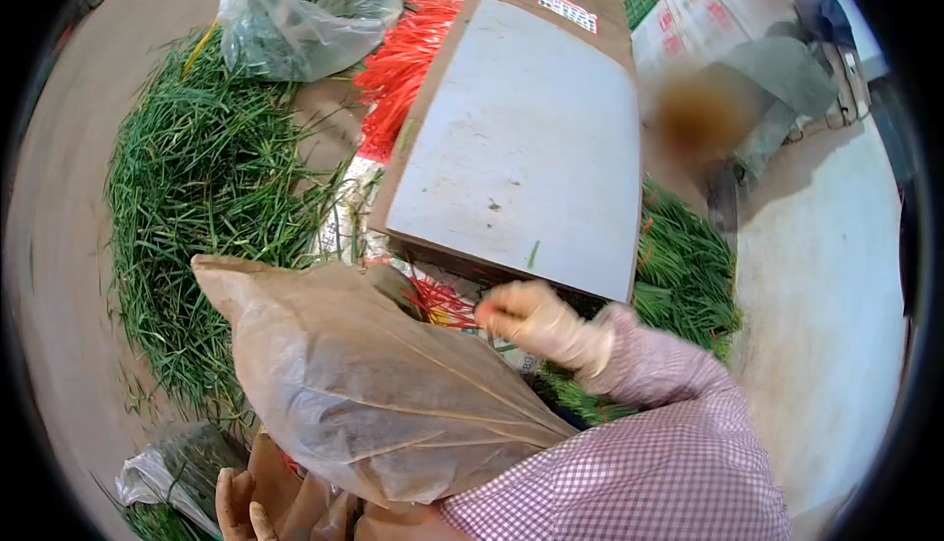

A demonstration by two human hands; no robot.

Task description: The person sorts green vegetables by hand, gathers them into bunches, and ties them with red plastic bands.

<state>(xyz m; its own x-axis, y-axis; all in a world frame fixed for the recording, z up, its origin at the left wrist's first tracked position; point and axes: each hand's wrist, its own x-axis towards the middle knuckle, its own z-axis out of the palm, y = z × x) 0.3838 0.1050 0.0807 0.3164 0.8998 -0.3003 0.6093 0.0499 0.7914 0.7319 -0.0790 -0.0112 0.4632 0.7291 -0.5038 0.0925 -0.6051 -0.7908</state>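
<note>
My right hand (539, 321), in a pale thin glove, is curled closed beside the front edge of a white-topped board (531, 148). A reddish spot shows at its blurred fingertips; what they hold cannot be made out. Just left of it lie loose red ties (439, 303). Low on the left, my left hand (241, 504) is gloved too, partly cut off by the frame, with its visible fingers apart. A translucent brownish plastic sheet (383, 384) covers my lap between the hands. Beside the left hand sits a plastic bag (177, 467) with green stalks.
A big heap of loose green stalks (206, 197) lies left, below a clear plastic bag (310, 25). Red strips (413, 59) line the board's left side. Neater greens (683, 266) lie right of it. Another person (777, 89) bends near white boxes (703, 5).
</note>
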